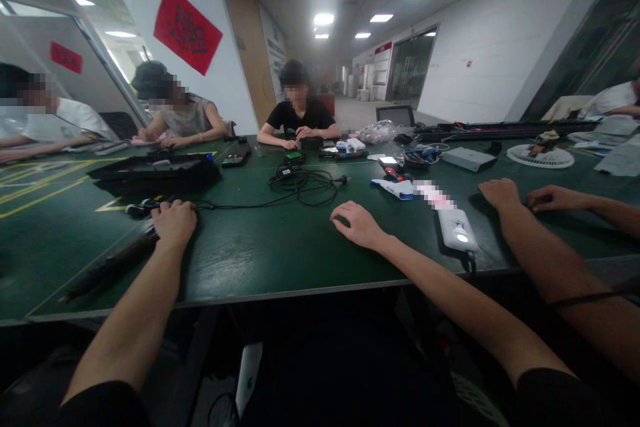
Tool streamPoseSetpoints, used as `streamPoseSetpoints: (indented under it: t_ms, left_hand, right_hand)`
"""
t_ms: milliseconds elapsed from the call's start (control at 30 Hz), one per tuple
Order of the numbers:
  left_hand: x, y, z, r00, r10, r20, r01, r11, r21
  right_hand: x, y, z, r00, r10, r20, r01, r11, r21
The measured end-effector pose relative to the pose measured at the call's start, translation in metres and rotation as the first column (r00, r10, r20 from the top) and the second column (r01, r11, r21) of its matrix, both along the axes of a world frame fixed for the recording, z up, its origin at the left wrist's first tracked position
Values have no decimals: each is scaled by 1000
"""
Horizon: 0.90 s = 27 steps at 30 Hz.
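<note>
My left hand [174,221] rests knuckles up on the green table [280,260] with its fingers folded under. A black cable [305,185] runs from beside it to a loose coil further back, and whether the hand grips that cable is hidden. Just left of the hand lies a small black and white object [139,209], and a long dark tool [107,269] lies along my forearm. My right hand [356,221] lies palm down on bare table, its fingers loosely spread and holding nothing. A white power bank [457,230] lies to its right.
A co-worker's two hands [500,193] rest on the table at my right. A black tray [153,170] sits at the back left and a white and blue tool [395,187] at centre right. Three people sit along the far side. A round white fan [540,157] lies far right.
</note>
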<state>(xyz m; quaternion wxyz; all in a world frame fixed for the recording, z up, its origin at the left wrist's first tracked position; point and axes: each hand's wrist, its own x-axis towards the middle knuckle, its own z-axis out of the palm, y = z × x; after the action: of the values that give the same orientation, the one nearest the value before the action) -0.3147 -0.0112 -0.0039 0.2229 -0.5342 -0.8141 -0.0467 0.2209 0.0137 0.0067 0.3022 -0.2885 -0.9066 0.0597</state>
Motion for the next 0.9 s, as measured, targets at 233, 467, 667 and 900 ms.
streamPoseSetpoints:
  t_ms: [233, 467, 667, 900]
  left_hand:
    - [43, 27, -2, 979, -202, 28, 204, 973, -103]
    - [151, 25, -8, 762, -583, 283, 619, 784, -52]
    - [228, -7, -5, 201, -952, 229, 978, 207, 3]
    - [247, -15, 1, 93, -992, 82, 995, 89, -50]
  right_hand:
    - [-1, 0, -1, 1000, 12, -7, -12, 1000, -4]
    - [-4, -3, 1, 999, 52, 13, -51, 998, -24]
    - [-10, -9, 1, 990, 131, 50, -132, 991, 11]
    - [-11, -7, -6, 970, 195, 143, -200, 980, 21]
